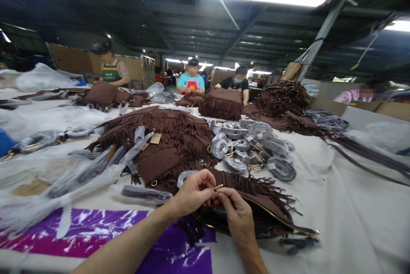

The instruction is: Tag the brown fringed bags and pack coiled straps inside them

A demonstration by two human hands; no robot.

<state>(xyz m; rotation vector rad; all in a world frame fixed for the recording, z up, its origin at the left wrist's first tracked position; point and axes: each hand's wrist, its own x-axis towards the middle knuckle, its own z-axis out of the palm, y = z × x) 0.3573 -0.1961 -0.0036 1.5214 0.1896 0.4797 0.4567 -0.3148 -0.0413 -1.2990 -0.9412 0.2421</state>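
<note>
My left hand (194, 192) is closed in a pinch, its fingertips meeting those of my right hand (236, 210). Between the two is a small gold-coloured metal piece (218, 187), whose exact kind is too small to make out. Directly beneath lies a brown fringed bag (265, 199), its gold zipper open along the top and a dark lining showing inside. Part of the bag's near side is hidden behind my hands. Just beyond my left hand is a plastic-wrapped coiled strap (185, 177).
Brown fringed bags (160, 131) are heaped ahead. Wrapped strap coils (253, 141) lie to their right. Clear plastic bags (80, 175) and purple plastic sheeting (92, 222) cover the left of the white table (346, 205). Several people work across it, one in a red apron (192, 85).
</note>
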